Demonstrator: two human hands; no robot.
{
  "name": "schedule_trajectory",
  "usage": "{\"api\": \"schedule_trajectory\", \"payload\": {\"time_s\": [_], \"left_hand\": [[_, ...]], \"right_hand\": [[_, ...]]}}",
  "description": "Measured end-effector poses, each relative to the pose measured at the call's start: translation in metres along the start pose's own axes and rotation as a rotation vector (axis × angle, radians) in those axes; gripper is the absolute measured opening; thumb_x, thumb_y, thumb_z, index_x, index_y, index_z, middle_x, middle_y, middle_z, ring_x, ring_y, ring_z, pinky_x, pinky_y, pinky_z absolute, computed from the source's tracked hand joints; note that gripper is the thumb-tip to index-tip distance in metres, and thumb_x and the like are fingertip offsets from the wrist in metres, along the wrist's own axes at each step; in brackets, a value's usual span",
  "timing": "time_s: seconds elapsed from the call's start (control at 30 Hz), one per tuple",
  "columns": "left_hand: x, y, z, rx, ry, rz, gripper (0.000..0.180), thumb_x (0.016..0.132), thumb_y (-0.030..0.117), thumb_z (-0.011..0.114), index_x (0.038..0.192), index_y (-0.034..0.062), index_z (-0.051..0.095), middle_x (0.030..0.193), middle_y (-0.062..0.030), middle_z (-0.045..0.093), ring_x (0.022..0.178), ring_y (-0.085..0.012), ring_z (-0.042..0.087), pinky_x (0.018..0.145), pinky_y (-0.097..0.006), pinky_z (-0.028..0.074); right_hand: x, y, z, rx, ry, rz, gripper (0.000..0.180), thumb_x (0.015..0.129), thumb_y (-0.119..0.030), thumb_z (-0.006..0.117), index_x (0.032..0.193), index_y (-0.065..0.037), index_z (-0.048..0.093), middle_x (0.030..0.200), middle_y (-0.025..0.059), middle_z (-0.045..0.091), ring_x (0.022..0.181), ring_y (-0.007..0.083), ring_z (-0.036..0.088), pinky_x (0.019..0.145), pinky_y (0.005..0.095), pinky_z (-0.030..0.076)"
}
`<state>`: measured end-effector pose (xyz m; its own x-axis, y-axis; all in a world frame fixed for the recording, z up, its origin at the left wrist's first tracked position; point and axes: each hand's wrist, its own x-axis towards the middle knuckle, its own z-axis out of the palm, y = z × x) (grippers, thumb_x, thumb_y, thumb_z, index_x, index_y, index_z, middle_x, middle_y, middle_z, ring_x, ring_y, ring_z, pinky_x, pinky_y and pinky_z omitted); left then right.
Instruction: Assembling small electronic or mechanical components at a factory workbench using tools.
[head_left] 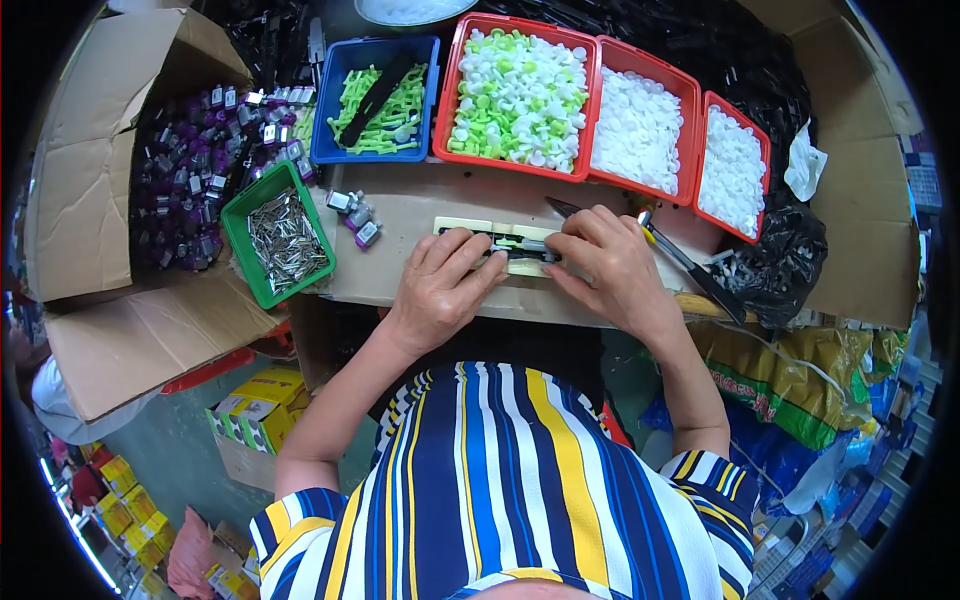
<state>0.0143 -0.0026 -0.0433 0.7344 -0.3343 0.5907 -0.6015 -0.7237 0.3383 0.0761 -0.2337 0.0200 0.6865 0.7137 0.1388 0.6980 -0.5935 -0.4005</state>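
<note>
Both my hands, left [440, 290] & right [612, 268], fingers pressed together on the pale jig strip [500, 243] mid-bench, w/ a few purple pcs [355, 215] done beside it, carton [190, 180] already part-full, trays [520, 95] still loaded.

Pale cream jig strip [470, 226], with a black slot and a light green piece set in it.
Blue bin [330, 100], filled with bright green parts and crossed by a black bar [378, 98].
Large red bin [455, 80], filled with white and light green caps.
Two further red bins [690, 100] [762, 135], filled with white pieces only.
Green tray [240, 215], filled with silver metal pins.
Brown cardboard box [80, 170], filled with purple and silver parts.
Black bag [790, 250], glossy.
Shirt [500, 500], striped lengthwise in navy, blue, white and yellow.
</note>
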Motion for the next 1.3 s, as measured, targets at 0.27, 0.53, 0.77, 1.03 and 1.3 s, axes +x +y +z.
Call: {"api": "schedule_trajectory", "payload": {"time_s": [0.27,0.53,0.77,1.03,1.3], "left_hand": [[0.002,0.002,-0.001,-0.009,-0.015,-0.018,0.03,0.072,0.011,0.082,0.101,0.0074,0.074,0.107,-0.0072,0.064,0.102,-0.0271,0.059,0.081,-0.039,0.046],[0.002,0.002,-0.001,-0.023,-0.005,-0.031,0.031,0.071,0.01,0.082,0.1,0.0071,0.074,0.105,-0.007,0.064,0.101,-0.0269,0.059,0.081,-0.039,0.046],[0.002,0.001,0.0,-0.011,0.008,-0.028,0.026,0.076,0.015,0.079,0.1,0.0077,0.073,0.105,-0.0058,0.065,0.102,-0.0237,0.059,0.084,-0.037,0.045],[0.005,0.002,-0.004,-0.037,0.023,-0.014,0.03,0.076,0.012,0.078,0.105,0.0069,0.071,0.106,-0.0076,0.063,0.102,-0.0267,0.058,0.085,-0.039,0.047],[0.018,0.006,-0.002,-0.011,-0.04,-0.031,0.034,0.074,0.01,0.081,0.106,0.007,0.072,0.107,-0.0082,0.062,0.104,-0.0291,0.057,0.086,-0.04,0.048]], "right_hand": [[-0.007,0.005,0.008,0.068,0.101,-0.003,0.033,0.075,-0.014,0.08,0.104,-0.005,0.067,0.099,0.0085,0.061,0.09,0.0257,0.059,0.074,0.0387,0.045],[-0.014,0.007,0.015,0.158,0.177,0.03,0.029,0.074,-0.011,0.08,0.1,-0.005,0.069,0.097,0.0093,0.061,0.084,0.0252,0.059,0.073,0.0382,0.045],[-0.013,0.008,0.021,0.163,0.176,0.04,0.025,0.074,-0.007,0.08,0.097,-0.005,0.069,0.094,0.0087,0.061,0.083,0.0249,0.059,0.073,0.038,0.045],[-0.012,0.005,0.016,0.174,0.161,0.056,0.028,0.075,-0.01,0.08,0.1,-0.005,0.068,0.097,0.0086,0.061,0.083,0.0245,0.059,0.073,0.0377,0.045],[-0.014,0.006,0.022,0.162,0.181,0.045,0.029,0.075,-0.013,0.08,0.101,-0.005,0.068,0.099,0.0091,0.061,0.087,0.0252,0.06,0.077,0.0385,0.045]]}}
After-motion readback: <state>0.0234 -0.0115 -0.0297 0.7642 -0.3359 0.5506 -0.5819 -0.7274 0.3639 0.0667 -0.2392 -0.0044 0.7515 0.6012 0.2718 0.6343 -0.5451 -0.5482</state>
